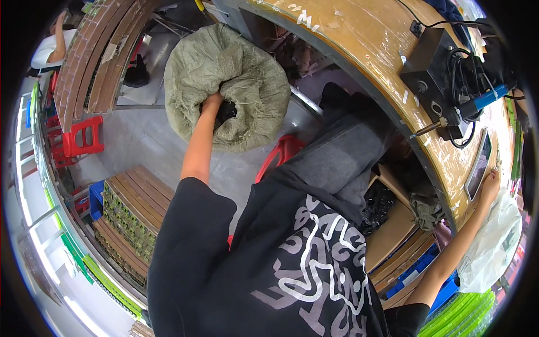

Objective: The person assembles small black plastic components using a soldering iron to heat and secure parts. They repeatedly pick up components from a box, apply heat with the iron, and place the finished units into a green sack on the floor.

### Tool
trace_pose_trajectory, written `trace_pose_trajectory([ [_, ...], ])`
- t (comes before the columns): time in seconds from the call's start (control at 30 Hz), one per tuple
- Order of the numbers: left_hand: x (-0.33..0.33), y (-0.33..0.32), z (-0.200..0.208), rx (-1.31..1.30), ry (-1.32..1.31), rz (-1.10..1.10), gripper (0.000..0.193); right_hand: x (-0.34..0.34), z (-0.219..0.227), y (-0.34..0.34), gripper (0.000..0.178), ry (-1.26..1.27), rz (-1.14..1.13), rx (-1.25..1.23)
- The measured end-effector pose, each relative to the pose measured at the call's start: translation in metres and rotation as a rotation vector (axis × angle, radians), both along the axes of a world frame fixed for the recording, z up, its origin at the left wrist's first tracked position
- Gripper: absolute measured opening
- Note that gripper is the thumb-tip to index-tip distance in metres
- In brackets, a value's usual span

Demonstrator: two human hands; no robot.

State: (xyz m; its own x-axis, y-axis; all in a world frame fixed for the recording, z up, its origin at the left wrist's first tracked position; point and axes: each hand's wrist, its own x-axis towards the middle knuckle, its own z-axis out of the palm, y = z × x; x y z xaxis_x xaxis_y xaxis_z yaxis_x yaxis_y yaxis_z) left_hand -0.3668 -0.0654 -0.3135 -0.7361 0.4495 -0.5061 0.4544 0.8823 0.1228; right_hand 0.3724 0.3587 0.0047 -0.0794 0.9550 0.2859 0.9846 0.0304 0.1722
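Left hand (pixel 212 102) sunk in mouth of olive woven sack (pixel 261 84); fingers hidden, cannot tell grip. Mouth faces up, long axis unclear; dark contents (pixel 227 111) inside. Sack off long edge of table (pixel 370 42), near red plastic seat (pixel 287 147). Right hand (pixel 492 181) by table's right end, beside phone (pixel 479 164), grip unclear. Black shirt (pixel 193 253): pale lettering.

The left forearm (pixel 197 149) reaches far, and the left hand (pixel 212 102) has its fingers hidden. The right forearm (pixel 457 241) extends to the right; the right hand (pixel 492 181) is too small to judge its grip.
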Motion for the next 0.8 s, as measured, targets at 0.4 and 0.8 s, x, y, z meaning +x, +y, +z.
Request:
trace_pose_trajectory([
  [0.4,-0.012,0.000,-0.043,0.138,-0.007,0.066,0.047,0.013,-0.007,0.002,0.029,0.055,0.009,0.021],
  [0.8,0.018,0.005,0.002,0.387,-0.058,0.132,0.049,0.006,-0.004,-0.008,0.030,-0.027,0.008,0.069],
])
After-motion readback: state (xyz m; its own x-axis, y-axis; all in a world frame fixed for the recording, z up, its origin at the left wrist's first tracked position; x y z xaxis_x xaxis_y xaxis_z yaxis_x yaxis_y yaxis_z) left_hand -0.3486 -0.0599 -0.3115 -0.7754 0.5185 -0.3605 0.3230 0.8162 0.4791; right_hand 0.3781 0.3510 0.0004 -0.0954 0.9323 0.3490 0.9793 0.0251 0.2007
